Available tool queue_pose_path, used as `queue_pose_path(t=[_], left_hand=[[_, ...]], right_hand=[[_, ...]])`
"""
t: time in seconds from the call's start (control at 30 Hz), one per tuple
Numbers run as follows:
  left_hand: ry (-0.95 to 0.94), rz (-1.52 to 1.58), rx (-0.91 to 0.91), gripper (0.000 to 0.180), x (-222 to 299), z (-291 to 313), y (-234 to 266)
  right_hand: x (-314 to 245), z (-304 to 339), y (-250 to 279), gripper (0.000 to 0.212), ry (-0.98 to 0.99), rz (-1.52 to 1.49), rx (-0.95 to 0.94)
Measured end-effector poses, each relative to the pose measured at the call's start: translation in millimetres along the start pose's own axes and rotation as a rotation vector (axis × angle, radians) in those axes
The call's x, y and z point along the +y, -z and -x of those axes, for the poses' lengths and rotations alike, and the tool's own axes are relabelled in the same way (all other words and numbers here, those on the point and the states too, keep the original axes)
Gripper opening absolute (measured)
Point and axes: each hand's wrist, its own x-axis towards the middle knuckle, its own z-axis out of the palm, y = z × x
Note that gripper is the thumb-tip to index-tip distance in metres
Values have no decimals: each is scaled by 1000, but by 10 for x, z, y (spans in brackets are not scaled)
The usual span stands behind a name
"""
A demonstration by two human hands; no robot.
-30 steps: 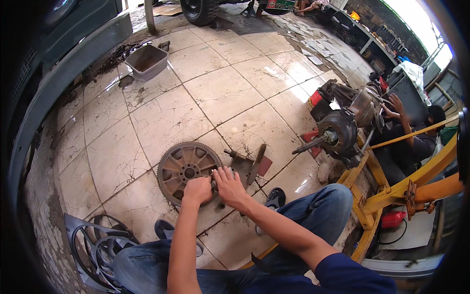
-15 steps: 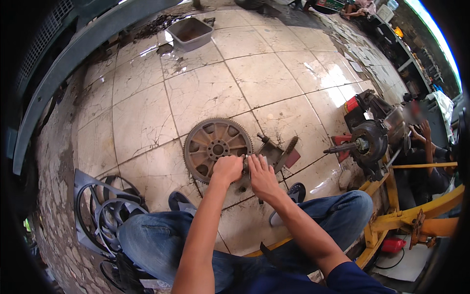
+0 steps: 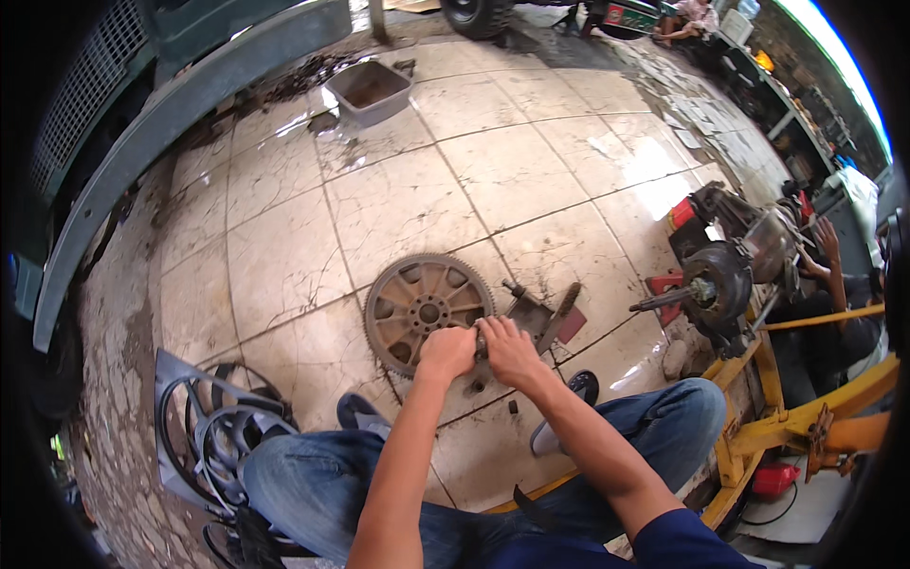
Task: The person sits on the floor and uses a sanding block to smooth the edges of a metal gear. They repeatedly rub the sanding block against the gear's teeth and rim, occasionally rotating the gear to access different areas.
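Observation:
My left hand (image 3: 447,353) is closed in a fist at the near edge of a brown, rusty flywheel (image 3: 391,327) with a toothed rim, which lies flat on the floor. Against it, my right hand (image 3: 512,356) curls its fingers over a small dark metal part (image 3: 482,343) between the two hands. Both hands mostly cover this part, and its kind cannot be made out. Just beyond my right hand are a grey metal piece (image 3: 527,315), a dark brush-like strip (image 3: 566,311) and a flat reddish piece (image 3: 573,326).
A grey plastic tub (image 3: 389,112) stands far off. To the right sits a greasy axle assembly (image 3: 716,284) beside a yellow metal frame (image 3: 758,431), with another person's hands (image 3: 823,248) behind it. Black and grey rings (image 3: 218,417) lie by my left knee. A grey vehicle bumper (image 3: 152,123) hangs at upper left.
The view has tilted slightly upward, so the floor things sit lower. My right hand's fingers, straighter before, now bend more over the small part. A small dark cylinder shows beneath the right wrist.

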Motion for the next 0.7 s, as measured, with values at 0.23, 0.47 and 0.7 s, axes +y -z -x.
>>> queue_pose_path(t=[0.23,0.47,0.7], left_hand=[[-1,-69,-29,22,8,48,135],[-50,-93,17,19,-54,18,81],[-4,-38,33,26,60,81,133]], right_hand=[[-169,152,-62,62,-23,115,59],[-204,43,-22,64,-103,54,6],[-74,22,-92,64,-49,40,86]])
